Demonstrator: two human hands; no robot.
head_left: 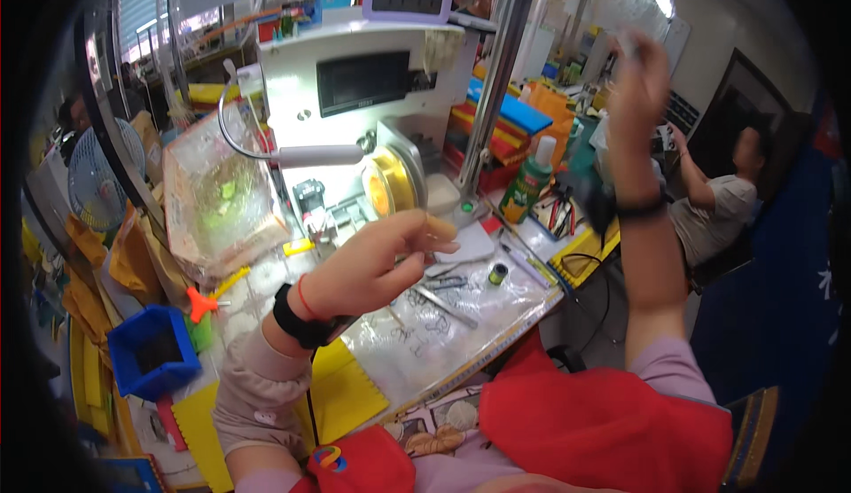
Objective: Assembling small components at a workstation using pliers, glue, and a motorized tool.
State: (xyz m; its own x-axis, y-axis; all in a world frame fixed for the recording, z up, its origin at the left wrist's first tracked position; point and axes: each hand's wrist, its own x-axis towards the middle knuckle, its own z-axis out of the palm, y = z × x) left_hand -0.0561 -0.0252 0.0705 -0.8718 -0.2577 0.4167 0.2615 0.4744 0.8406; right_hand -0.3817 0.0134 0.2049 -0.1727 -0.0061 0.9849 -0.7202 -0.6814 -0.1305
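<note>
My left hand (377, 262) hovers above the workbench in front of the white machine (284, 76). Its fingers are curled in toward the thumb, and a pale yellow covering shows at a fingertip. Whatever they pinch is too small to make out. My right hand (640, 94) is raised high on the right, away from the bench, blurred, with fingers drawn together around something small and greyish that I cannot name. Beyond my left hand is a yellow spool (390, 183) on the machine. Beneath lie metal tweezers-like tools (443, 305) and a small dark jar (497, 273).
A plastic-lined box (199, 240) stands left of the machine, under a bent lamp arm (232, 134). Nearer are a blue bin (152, 385) and an orange three-armed tool (203, 304). A green bottle (526, 181) stands at the right. Another person (722, 205) sits far right.
</note>
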